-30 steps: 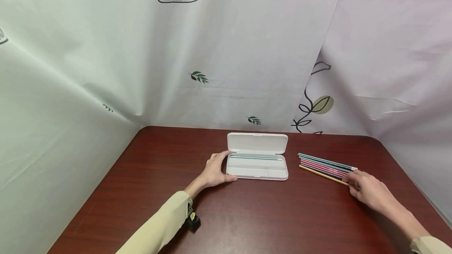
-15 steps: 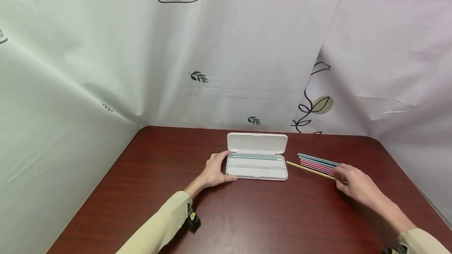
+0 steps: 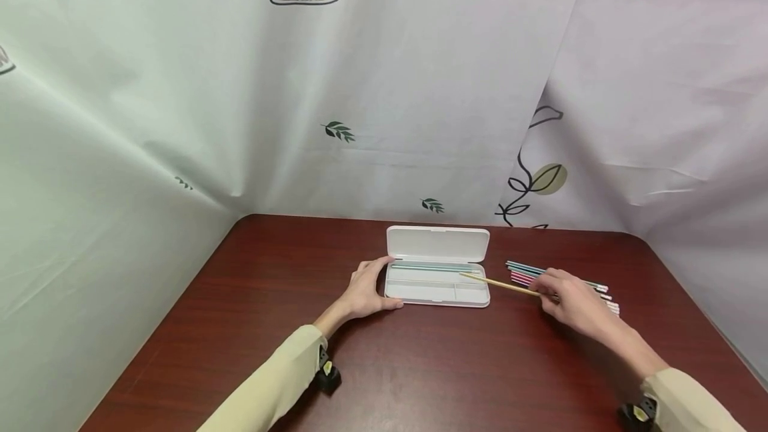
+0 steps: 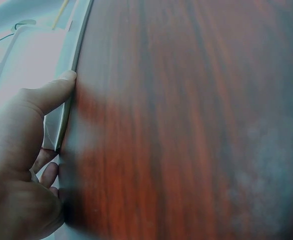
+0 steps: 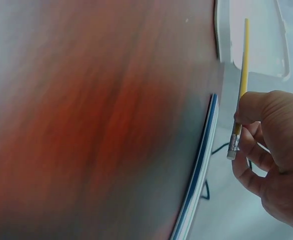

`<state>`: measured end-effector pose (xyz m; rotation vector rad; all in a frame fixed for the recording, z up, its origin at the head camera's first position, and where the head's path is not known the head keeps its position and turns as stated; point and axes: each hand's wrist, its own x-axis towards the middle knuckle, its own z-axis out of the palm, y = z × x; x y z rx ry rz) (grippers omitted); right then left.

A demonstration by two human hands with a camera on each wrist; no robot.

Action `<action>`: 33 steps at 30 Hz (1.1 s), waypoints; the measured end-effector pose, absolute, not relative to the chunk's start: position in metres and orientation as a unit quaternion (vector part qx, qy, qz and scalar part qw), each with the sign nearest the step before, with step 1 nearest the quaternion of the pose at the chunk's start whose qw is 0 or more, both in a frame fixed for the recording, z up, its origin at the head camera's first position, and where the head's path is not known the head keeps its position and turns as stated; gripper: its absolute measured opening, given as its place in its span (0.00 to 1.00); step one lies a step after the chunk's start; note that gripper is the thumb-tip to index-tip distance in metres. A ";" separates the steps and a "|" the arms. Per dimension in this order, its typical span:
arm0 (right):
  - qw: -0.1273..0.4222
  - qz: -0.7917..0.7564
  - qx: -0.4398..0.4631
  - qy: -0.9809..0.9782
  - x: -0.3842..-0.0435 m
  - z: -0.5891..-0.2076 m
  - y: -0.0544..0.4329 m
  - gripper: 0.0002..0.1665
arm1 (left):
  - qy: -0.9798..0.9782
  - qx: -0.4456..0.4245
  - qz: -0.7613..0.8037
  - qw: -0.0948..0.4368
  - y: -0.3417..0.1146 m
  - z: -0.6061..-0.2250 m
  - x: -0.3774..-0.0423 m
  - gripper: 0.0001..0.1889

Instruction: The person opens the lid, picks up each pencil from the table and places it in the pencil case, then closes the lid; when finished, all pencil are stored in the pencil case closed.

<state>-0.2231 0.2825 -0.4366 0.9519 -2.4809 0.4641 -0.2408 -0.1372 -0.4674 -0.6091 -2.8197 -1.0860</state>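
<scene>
From my head, I see my left hand [image 3: 360, 292] spread wide at the left end of the white pencil case [image 3: 420, 291], holding it between the thumb at the near edge and the fingers by the far corner. The case lies open on the dark red table [image 3: 420, 365], its lid [image 3: 438, 243] raised at the back, and teal pencils [image 3: 432, 268] lie in the rear compartment. My right hand [image 3: 573, 305] pinches a yellow pencil [image 3: 510, 286], which crosses the right rim with its far end over the rear compartment; I can't tell whether it touches. That hand blocks the middle of a row of pencils [image 3: 521, 279], blue and pink, whose pale ends show beyond it. A patterned cloth [image 3: 420, 85] hangs behind the table.

On my left wrist, the thumb presses the case's edge and the other fingers bend near the corner, partly hidden by my hand. Bare wood grain fills most of this view.

On my right wrist, thumb and fingers close narrowly on the yellow pencil near its eraser [image 5: 231, 154]. The row's dark blue side runs just beside, and the case's end shows above.
</scene>
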 end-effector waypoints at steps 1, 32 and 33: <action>0.218 0.166 0.342 -0.899 -0.224 -0.436 0.279 0.20 | -0.914 -0.198 -0.353 0.030 -0.137 -0.467 -0.241 0.48; 0.141 0.171 0.380 -0.898 -0.256 -0.429 0.193 0.14 | -0.909 -0.214 -0.353 0.049 -0.137 -0.467 -0.239 0.47; 0.140 0.170 0.383 -0.897 -0.257 -0.429 0.192 0.14 | -0.909 -0.213 -0.354 0.048 -0.137 -0.467 -0.239 0.47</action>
